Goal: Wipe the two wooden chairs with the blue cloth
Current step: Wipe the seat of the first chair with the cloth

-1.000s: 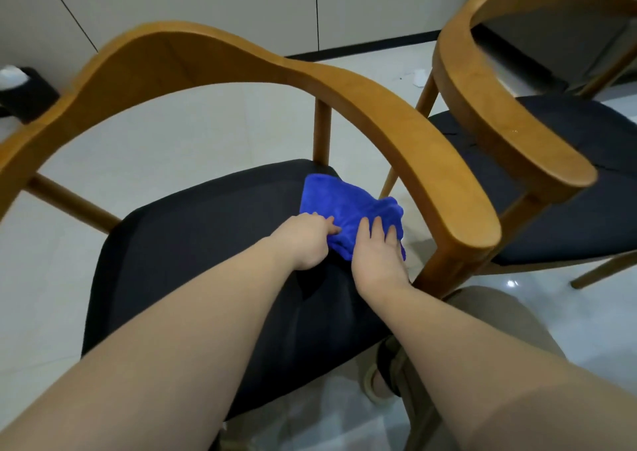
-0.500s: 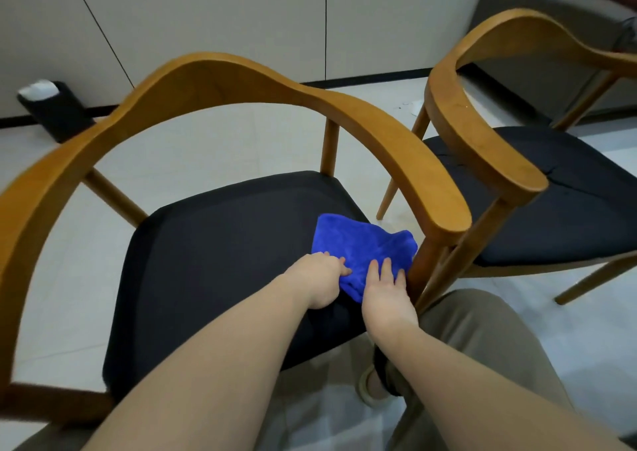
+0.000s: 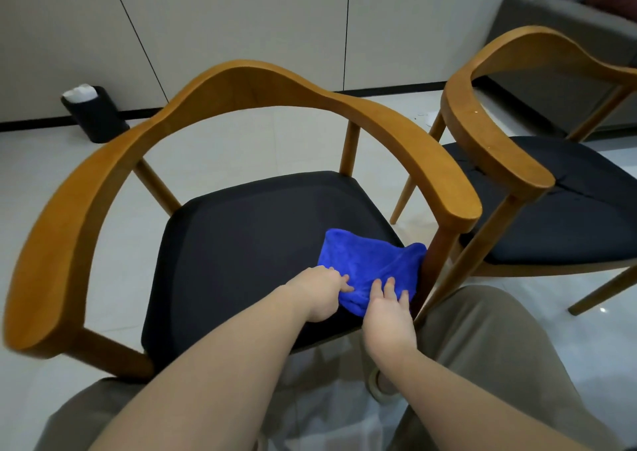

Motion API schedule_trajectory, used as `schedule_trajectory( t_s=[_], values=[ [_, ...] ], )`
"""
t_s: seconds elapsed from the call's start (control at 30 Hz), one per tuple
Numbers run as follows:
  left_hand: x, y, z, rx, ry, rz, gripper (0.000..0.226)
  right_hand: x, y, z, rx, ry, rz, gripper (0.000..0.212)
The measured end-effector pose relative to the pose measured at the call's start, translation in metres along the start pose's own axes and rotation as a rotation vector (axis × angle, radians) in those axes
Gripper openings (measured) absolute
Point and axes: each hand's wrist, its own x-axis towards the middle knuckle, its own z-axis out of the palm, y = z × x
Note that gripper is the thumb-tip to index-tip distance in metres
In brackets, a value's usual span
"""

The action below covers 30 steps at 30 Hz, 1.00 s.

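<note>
Head view, looking down from the person's own eyes. A near chair (image 3: 241, 82) with a curved wooden back-and-arm rail and a black seat (image 3: 241, 244) filled the middle. The blue cloth (image 3: 372, 261) lay bunched on the seat's front right corner, its right edge touching the wooden post under the right armrest.

The left hand (image 3: 320, 292) sat at the cloth's left edge with its fingers curled in, pinching the fabric; the fingertips were partly buried in the folds. The right hand (image 3: 387, 307) lay flat on the cloth's near edge, fingers straight and slightly spread, the thumb out of sight. Both bare forearms ran off the bottom of the frame.

A far chair (image 3: 482, 133) of the same make stood just beside, on the right, cut off by the frame edge and partly hidden behind the near chair's armrest. Beige trousers (image 3: 482, 330) covered the knees at the bottom, and a shoe (image 3: 377, 385) was half hidden under the right wrist. A black bin (image 3: 93, 113) with something white on top stood by the wall at the left. A grey sofa (image 3: 551, 20) was cut off at the top right.
</note>
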Motion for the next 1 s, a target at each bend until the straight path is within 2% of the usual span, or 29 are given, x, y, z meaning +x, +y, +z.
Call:
schedule_trajectory(
  t_s=[0.2, 0.3, 0.4, 0.5, 0.6, 0.63, 0.67, 0.77, 0.8, 0.9, 1.0],
  values=[
    [-0.021, -0.002, 0.0, -0.044, -0.029, -0.061, 0.053, -0.035, -0.013, -0.018, 0.1, -0.027, -0.032, 0.065],
    [-0.027, -0.003, -0.015, -0.132, -0.027, -0.126, 0.024, -0.04, -0.008, -0.047, 0.16, 0.055, -0.098, 0.036],
    [-0.031, -0.005, -0.045, -0.263, -0.023, -0.206, 0.021, -0.031, -0.012, -0.082, 0.226, 0.152, -0.182, 0.016],
    [-0.03, -0.023, -0.073, -0.335, 0.088, -0.221, 0.022, -0.006, -0.025, -0.12, 0.273, 0.269, -0.273, 0.022],
    [-0.022, -0.049, -0.098, -0.384, 0.218, -0.244, 0.056, 0.031, -0.036, -0.161, 0.371, 0.221, -0.371, 0.03],
    [-0.018, -0.055, -0.106, -0.442, 0.261, -0.244, 0.062, 0.044, -0.039, -0.174, 0.407, 0.206, -0.41, 0.031],
    [-0.013, -0.06, -0.114, -0.494, 0.293, -0.239, 0.057, 0.057, -0.042, -0.186, 0.432, 0.2, -0.448, 0.033],
    [0.009, -0.07, -0.136, -0.616, 0.413, -0.229, 0.023, 0.093, -0.052, -0.219, 0.437, 0.232, -0.553, 0.036],
    [0.016, -0.073, -0.144, -0.673, 0.452, -0.245, 0.02, 0.105, -0.056, -0.229, 0.43, 0.257, -0.578, 0.037],
    [0.041, -0.09, -0.171, -0.788, 0.52, -0.272, 0.023, 0.143, -0.071, -0.252, 0.369, 0.36, -0.578, 0.043],
    [0.075, -0.106, -0.194, -0.629, 0.712, -0.193, 0.031, 0.175, -0.083, -0.25, 0.366, 0.589, -0.464, 0.035]
  ],
)
